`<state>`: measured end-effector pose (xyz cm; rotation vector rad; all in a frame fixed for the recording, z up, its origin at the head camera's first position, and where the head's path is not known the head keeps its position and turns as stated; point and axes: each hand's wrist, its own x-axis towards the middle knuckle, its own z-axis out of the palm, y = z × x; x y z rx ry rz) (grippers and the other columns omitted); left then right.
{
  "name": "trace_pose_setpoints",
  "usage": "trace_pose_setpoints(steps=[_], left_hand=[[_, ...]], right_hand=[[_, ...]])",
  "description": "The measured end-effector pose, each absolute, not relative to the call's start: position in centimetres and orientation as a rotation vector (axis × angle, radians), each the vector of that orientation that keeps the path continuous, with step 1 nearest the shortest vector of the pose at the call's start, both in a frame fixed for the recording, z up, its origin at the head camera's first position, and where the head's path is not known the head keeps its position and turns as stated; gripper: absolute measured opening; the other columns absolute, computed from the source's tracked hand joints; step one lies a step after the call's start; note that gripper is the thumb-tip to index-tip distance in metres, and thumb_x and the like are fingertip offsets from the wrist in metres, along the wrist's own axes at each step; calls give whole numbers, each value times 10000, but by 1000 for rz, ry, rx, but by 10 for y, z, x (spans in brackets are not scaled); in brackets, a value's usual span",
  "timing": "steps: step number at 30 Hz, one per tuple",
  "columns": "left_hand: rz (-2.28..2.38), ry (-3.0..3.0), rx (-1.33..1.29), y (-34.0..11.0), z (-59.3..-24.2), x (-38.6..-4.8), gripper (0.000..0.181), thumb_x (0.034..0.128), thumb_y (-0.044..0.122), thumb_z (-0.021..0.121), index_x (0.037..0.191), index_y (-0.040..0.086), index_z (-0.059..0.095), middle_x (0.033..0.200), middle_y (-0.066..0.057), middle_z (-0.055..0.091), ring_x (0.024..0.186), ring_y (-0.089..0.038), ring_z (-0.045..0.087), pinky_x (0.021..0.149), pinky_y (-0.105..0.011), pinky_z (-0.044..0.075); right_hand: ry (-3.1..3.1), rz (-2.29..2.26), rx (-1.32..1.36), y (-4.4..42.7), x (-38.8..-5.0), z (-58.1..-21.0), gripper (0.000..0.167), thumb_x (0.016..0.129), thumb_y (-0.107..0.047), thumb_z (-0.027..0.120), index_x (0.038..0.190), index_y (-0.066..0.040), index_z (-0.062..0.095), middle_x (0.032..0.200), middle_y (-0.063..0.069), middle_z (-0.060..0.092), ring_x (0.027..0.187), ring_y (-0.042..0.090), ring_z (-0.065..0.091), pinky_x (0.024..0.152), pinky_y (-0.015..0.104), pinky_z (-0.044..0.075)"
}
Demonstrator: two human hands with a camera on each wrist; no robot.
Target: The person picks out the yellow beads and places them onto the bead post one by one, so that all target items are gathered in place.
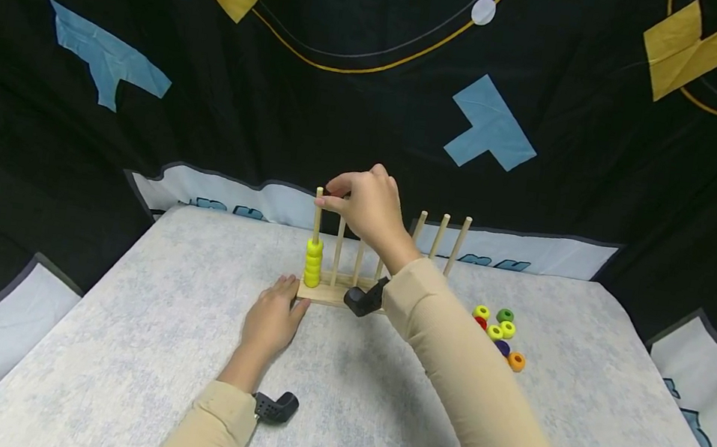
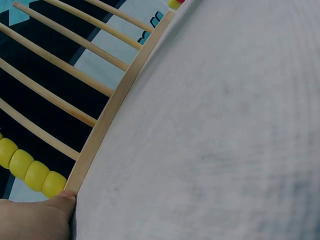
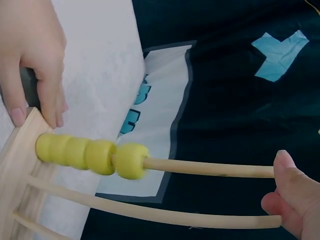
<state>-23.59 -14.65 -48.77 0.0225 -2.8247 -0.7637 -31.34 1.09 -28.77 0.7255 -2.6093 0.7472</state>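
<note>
A wooden rack with several upright pegs stands on the table. Yellow beads are stacked on its leftmost peg; in the right wrist view the uppermost bead sits slightly apart from those below. My left hand grips the rack's left end, its thumb by the front edge and fingers at the side. My right hand is at the top of the leftmost peg, thumb and index finger apart beside the peg's tip, with no bead visible between them. The other pegs that show are bare.
Loose beads lie on the table right of the rack, including yellow ones, a green one and an orange one. A black cloth with blue and gold patches hangs behind the table.
</note>
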Motion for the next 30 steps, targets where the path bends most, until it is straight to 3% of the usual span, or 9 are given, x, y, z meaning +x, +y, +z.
trace_pose_setpoints(steps=[10, 18, 30], left_hand=[[-756, -2838, 36, -147, -489, -236, 565, 1021, 382, 539, 1456, 27, 477, 1539, -144, 445, 1462, -338, 374, 1172, -538, 354], [-753, -2838, 37, -145, -488, -237, 564, 1022, 382, 535, 1459, 31, 473, 1542, -145, 441, 1464, -338, 371, 1172, -539, 352], [-753, -2834, 5, -145, -489, -237, 572, 1025, 365, 533, 1463, 6, 454, 1549, -157, 423, 1477, -334, 346, 1213, -515, 288]], right_hand=[[-2523, 888, 726, 28, -300, -284, 338, 841, -437, 769, 1100, -219, 764, 1000, -101, 757, 871, 131, 438, 768, 297, 378], [-2399, 959, 749, 61, -288, -292, 300, 857, -348, 780, 1091, -160, 770, 1028, -40, 764, 859, 158, 453, 704, 303, 386], [-2225, 1050, 723, 133, -269, -314, 256, 842, -220, 804, 1071, -111, 767, 1063, 20, 761, 898, 178, 495, 768, 310, 413]])
